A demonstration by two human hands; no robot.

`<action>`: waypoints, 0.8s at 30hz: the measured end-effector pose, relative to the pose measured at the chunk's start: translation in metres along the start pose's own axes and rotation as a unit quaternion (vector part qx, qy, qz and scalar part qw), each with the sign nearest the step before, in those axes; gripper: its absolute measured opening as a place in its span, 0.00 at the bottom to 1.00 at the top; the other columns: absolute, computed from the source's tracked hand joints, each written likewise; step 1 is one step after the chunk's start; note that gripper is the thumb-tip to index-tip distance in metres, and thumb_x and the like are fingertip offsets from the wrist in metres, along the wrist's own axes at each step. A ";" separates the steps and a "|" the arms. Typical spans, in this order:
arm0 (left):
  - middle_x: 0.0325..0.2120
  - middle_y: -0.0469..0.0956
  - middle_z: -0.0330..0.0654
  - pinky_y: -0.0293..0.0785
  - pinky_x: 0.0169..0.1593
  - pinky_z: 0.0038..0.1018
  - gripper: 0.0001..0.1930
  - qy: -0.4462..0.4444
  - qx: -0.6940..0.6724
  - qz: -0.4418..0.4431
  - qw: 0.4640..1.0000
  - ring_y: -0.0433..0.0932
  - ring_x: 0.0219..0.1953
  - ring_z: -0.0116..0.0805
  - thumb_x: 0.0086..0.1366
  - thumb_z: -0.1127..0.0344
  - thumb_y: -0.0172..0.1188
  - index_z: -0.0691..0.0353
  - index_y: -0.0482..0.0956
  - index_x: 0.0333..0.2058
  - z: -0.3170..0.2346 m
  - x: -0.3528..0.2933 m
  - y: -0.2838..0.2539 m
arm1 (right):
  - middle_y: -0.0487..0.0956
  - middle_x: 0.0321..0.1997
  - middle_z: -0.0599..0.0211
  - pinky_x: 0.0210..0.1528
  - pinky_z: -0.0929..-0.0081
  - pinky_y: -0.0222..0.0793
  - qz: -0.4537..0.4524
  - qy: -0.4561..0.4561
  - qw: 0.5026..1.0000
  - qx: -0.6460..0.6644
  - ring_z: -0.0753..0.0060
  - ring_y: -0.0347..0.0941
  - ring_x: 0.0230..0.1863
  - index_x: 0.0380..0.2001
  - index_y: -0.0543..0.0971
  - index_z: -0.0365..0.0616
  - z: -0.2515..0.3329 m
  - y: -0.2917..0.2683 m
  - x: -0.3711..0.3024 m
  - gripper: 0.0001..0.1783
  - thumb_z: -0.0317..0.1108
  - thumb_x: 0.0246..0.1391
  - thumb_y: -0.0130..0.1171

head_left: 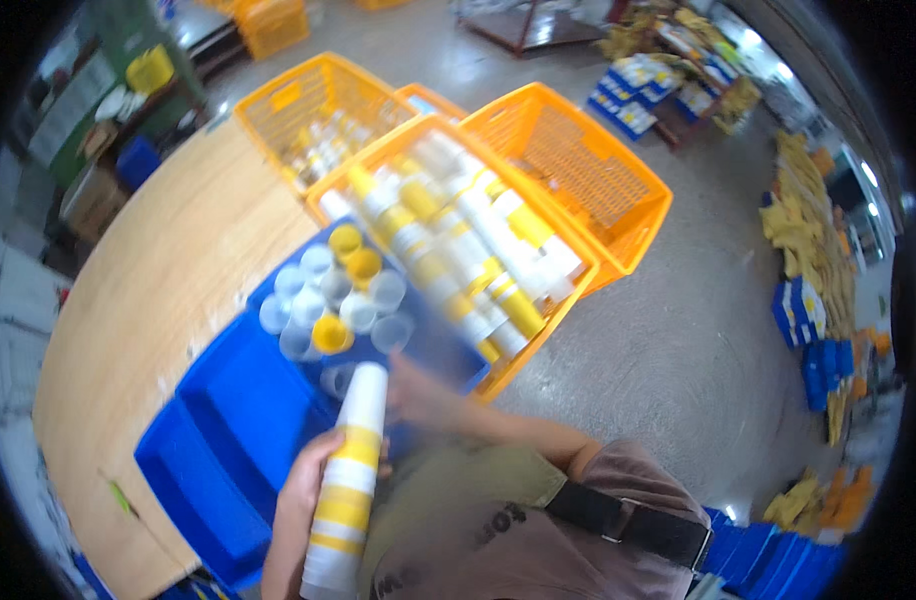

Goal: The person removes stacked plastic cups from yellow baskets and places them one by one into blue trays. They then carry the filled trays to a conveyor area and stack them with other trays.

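My left hand is wrapped round a long stack of nested white and yellow cups. The stack slants up from the lower edge, its white end uppermost. Beside that end is my right hand, smeared by motion, so its fingers cannot be made out. It is near the closest cups in a blue bin. Several white, see-through and yellow cups stand bunched there with their mouths up. One see-through cup sits partly behind the held stack.
Left of the cups are blue tray compartments on a round-edged wooden table. An orange crate full of cup stacks adjoins the blue bin. Further orange crates flank it. Boxes and yellow bundles line the right side.
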State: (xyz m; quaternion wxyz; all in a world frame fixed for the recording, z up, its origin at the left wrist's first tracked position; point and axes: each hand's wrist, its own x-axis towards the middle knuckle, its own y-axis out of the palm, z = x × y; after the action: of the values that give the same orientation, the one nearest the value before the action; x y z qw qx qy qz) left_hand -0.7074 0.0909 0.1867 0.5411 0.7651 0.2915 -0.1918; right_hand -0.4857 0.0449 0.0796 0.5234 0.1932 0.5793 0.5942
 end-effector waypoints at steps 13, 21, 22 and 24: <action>0.42 0.78 0.58 0.82 0.42 0.43 0.28 -0.021 -0.042 -0.056 0.997 0.81 0.40 0.48 0.70 0.48 0.49 0.67 0.66 0.57 0.012 -0.010 -0.017 | 0.77 0.50 0.61 0.54 0.67 0.69 -0.078 0.032 0.989 -0.122 0.66 0.73 0.51 0.56 0.70 0.44 -0.025 -0.010 0.000 0.30 0.57 0.63 0.50; 0.44 0.78 0.56 0.83 0.35 0.38 0.29 0.061 -0.100 -0.083 0.990 0.81 0.37 0.44 0.67 0.54 0.55 0.69 0.64 0.58 0.011 -0.031 -0.024 | 0.72 0.56 0.43 0.59 0.58 0.64 -0.210 -0.139 0.546 -0.799 0.46 0.71 0.53 0.59 0.67 0.36 -0.036 -0.039 0.035 0.37 0.54 0.56 0.59; 0.44 0.78 0.55 0.83 0.35 0.38 0.28 0.066 -0.102 -0.104 0.987 0.81 0.37 0.44 0.67 0.55 0.56 0.68 0.64 0.58 0.009 -0.032 -0.024 | 0.72 0.56 0.44 0.58 0.59 0.64 -0.195 -0.097 0.590 -0.777 0.48 0.71 0.54 0.58 0.67 0.35 -0.040 -0.040 0.044 0.38 0.56 0.57 0.57; 0.43 0.77 0.57 0.84 0.33 0.38 0.29 0.113 -0.114 -0.097 0.982 0.81 0.36 0.45 0.67 0.53 0.55 0.67 0.63 0.59 0.007 -0.035 -0.023 | 0.72 0.57 0.47 0.57 0.62 0.64 -0.158 -0.009 0.664 -0.731 0.51 0.69 0.56 0.58 0.66 0.33 -0.044 -0.034 0.059 0.40 0.60 0.58 0.53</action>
State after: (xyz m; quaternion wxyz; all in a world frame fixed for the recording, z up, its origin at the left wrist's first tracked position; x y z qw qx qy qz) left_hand -0.7485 0.0820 0.1891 0.5676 0.6831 0.4432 -0.1213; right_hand -0.5315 0.0658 0.0160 0.5877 -0.3407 -0.0237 0.7335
